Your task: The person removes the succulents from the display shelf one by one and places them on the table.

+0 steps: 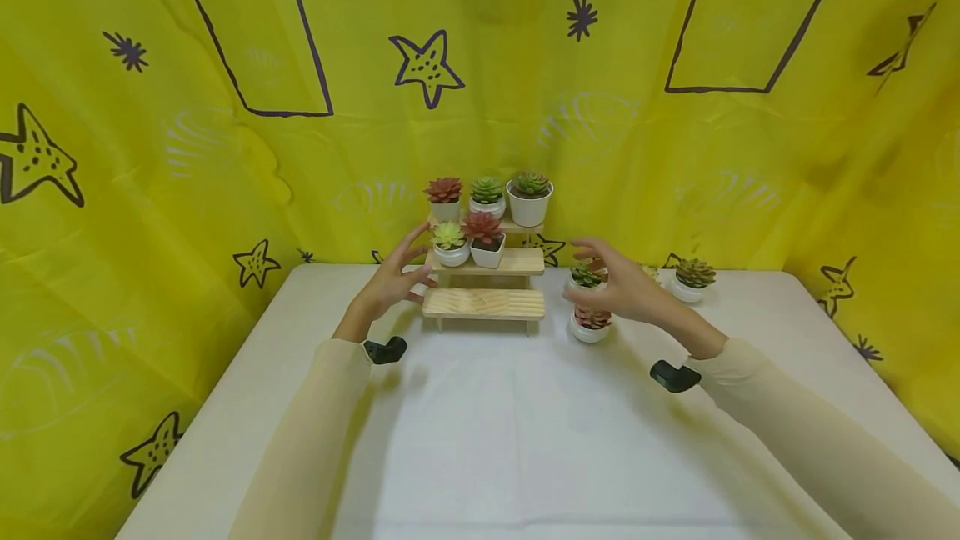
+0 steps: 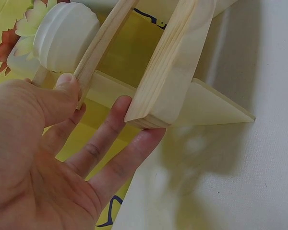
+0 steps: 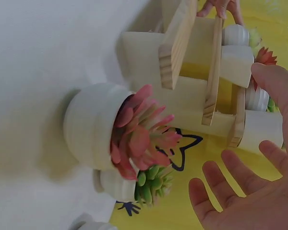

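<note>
Left hand (image 1: 390, 283): we find it spread, touching the left end of the stand (image 1: 483, 304).
Right hand (image 1: 626, 286): loosely parted, empty, near the pots (image 1: 589, 332).
Stand: between both, long axis crosswise, left hand nearer.

Bright yellow fabric curtains (image 1: 495, 15), printed with dark-outlined starfish (image 1: 427, 69) and pale, ribbed shell motifs (image 1: 198, 140), hang in soft folds ahead of me and to both sides. A white, round-cornered table (image 1: 465, 423) stands close against them, its faintly creased cloth top marked by soft-edged shadows under diffuse light.
</note>
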A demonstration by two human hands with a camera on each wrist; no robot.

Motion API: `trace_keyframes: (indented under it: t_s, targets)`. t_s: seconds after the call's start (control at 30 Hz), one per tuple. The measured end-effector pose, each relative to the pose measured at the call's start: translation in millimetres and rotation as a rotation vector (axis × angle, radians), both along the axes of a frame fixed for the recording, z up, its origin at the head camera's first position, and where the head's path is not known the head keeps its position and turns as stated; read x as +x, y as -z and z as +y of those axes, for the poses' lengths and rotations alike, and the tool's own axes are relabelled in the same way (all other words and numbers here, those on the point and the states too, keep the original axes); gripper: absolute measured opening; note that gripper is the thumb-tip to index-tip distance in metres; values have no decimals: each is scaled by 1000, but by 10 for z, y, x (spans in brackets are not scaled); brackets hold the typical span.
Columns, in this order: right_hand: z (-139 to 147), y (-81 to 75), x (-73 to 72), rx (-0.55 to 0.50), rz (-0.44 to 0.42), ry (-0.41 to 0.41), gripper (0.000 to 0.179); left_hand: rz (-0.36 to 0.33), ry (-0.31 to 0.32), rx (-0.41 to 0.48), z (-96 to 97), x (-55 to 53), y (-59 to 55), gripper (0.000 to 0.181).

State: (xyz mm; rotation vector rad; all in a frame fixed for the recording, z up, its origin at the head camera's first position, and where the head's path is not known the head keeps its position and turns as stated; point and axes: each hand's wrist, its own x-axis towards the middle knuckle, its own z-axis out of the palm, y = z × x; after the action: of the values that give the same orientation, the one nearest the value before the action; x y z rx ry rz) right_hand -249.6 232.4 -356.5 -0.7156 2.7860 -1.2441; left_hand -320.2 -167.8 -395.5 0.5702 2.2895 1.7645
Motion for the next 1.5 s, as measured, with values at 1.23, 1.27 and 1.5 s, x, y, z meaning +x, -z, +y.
trace_keyframes:
  t_s: [1.23,1.27,1.5]
  targets:
    - [-838,-60,-404,-108,33,-30,75,-14,-31,-18,10,-6,1,76]
    - [-856,-58,-412,-116,35,-33,73,-13,-30,-19,9,-8,4,76]
    - [-958,-51,-460,-144,-9,-22,71,-18,-21,-7,3,-11,10,77]
